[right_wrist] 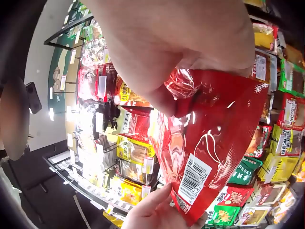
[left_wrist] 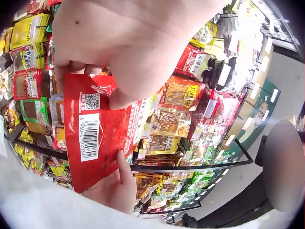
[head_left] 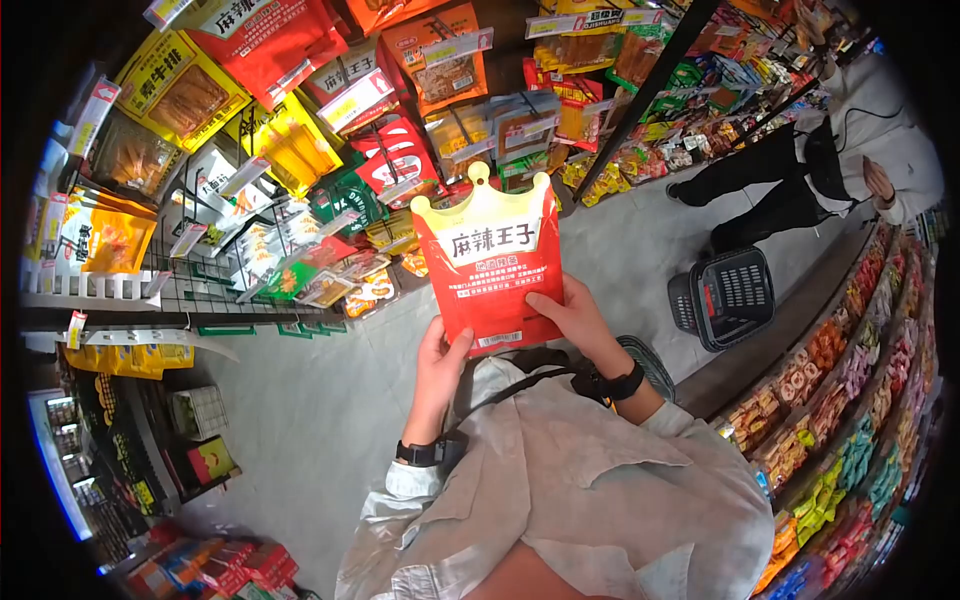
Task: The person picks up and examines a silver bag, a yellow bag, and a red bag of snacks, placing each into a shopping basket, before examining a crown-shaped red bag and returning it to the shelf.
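Note:
Both hands hold up a red snack bag (head_left: pixel 495 270) in front of the chest, its yellow top edge shaped like a crown with a hang hole. My left hand (head_left: pixel 438 360) pinches the lower left corner, thumb on the printed side and fingers behind. Further up the right edge, my right hand (head_left: pixel 580 318) grips the bag, its thumb lying on the printed face. A white barcode (left_wrist: pixel 88 136) shows along the bottom of the bag in the left wrist view. From the right wrist side, the red film (right_wrist: pixel 224 119) looks creased and shiny near the thumb.
Racks of hanging snack packs (head_left: pixel 185 80) stand ahead and to the left. A dark shopping basket (head_left: pixel 722 298) sits on the grey floor (head_left: pixel 330 400) at the right. Another person (head_left: pixel 800 160) stands beyond it. Bins of wrapped snacks (head_left: pixel 820 420) curve along the right.

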`<action>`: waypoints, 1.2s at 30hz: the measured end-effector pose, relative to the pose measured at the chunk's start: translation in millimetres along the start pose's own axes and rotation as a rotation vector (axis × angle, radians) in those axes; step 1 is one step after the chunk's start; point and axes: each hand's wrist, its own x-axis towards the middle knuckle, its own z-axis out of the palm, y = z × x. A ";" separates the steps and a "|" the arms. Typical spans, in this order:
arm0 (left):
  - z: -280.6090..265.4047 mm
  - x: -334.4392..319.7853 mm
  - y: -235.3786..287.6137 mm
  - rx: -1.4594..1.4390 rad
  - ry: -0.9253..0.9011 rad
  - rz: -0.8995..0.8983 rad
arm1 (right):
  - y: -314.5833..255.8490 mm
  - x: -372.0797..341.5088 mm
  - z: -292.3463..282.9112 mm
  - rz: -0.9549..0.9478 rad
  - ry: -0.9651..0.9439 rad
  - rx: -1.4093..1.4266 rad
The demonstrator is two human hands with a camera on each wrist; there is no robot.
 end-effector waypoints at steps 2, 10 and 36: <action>-4.3 4.4 7.8 0.013 -0.026 0.016 | -0.9 0.3 4.1 0.014 0.007 0.017; -31.8 7.7 15.3 0.134 -0.108 -0.025 | 7.8 -5.7 22.3 -0.049 0.062 0.021; -28.5 -3.0 28.6 0.093 -0.038 0.089 | -15.9 1.7 37.9 -0.065 -0.067 -0.035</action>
